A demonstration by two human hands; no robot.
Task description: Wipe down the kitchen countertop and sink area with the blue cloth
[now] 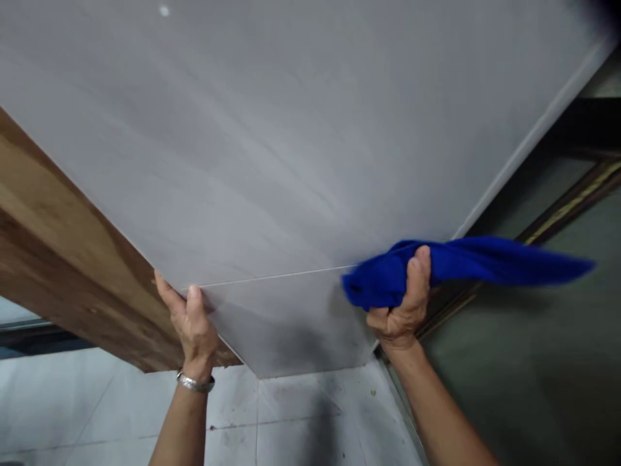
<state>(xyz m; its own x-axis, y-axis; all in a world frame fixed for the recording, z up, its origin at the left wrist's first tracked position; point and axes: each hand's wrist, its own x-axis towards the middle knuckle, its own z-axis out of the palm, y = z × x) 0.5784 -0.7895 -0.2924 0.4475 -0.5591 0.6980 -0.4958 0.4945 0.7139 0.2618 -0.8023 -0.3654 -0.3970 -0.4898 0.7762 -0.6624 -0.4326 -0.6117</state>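
Observation:
A bunched blue cloth [388, 275] is in my right hand [405, 301], its fingers closed round it and its loose end trailing off to the right. The cloth lies against a grey, faintly veined tile [272, 149], at the right end of the thin joint line. At the joint's left end, my left hand [194, 327] grips the tile's side edge, thumb on the face and fingers at the edge. A silvery bracelet circles that wrist. Below the joint is a shorter grey tile [286, 323] that reaches down to the floor.
Brown wood panelling [72, 220] borders the tiles on the left. To the right stands a dark greenish panel [524, 362] with a gold-striped frame strip [567, 210]. Pale floor tiles [233, 408] with small bits of debris lie below.

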